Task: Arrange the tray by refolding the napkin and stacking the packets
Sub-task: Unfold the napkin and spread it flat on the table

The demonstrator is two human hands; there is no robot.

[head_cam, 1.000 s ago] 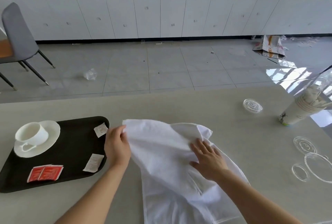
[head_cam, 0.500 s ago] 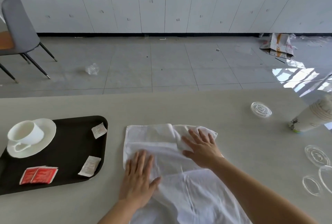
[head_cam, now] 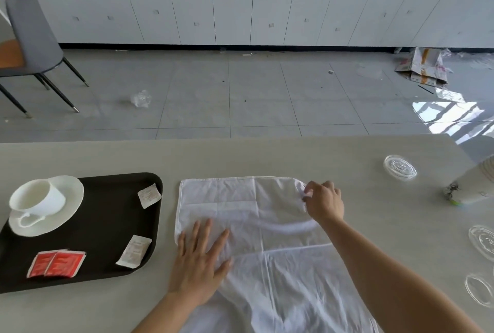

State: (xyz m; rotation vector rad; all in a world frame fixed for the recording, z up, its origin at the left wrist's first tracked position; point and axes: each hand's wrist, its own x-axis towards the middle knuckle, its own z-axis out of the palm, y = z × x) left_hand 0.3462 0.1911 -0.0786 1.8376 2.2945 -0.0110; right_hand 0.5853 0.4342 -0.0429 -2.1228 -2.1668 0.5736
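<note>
Since the last frame my right hand (head_cam: 323, 203) has slid from the middle of the white cloth napkin (head_cam: 256, 228) out to its far right corner, and the folded top layer now lies flatter and squarer. Fingertips there are pinched together on that corner of the cloth. My left hand (head_cam: 199, 260) has stayed on the near left part of the napkin: palm down, fingers spread, pressing the fabric to the table (head_cam: 267, 156).

Napkin sits mid-table, just right of the tray, not touching it as far as I can see. Far edge is straight; the near part runs crumpled off the table's near edge, under my forearms.

Black tray (head_cam: 107, 225) is at the table's left side. On it:
- white packet (head_cam: 149, 195) near the tray's far right corner
- second white packet (head_cam: 134, 251) near the near right corner
- two red packets (head_cam: 56, 264) side by side, touching, by the near edge
- white cup (head_cam: 36, 199) on a white saucer (head_cam: 66, 215) at the far left corner, handle toward me

All packets lie flat, none stacked.

Right side of the table: clear plastic lid (head_cam: 399, 167) near the far edge, more clear lids (head_cam: 481, 266) along the right edge, and a tipped stack of paper cups (head_cam: 470, 185) partly cut off by the frame.
</note>
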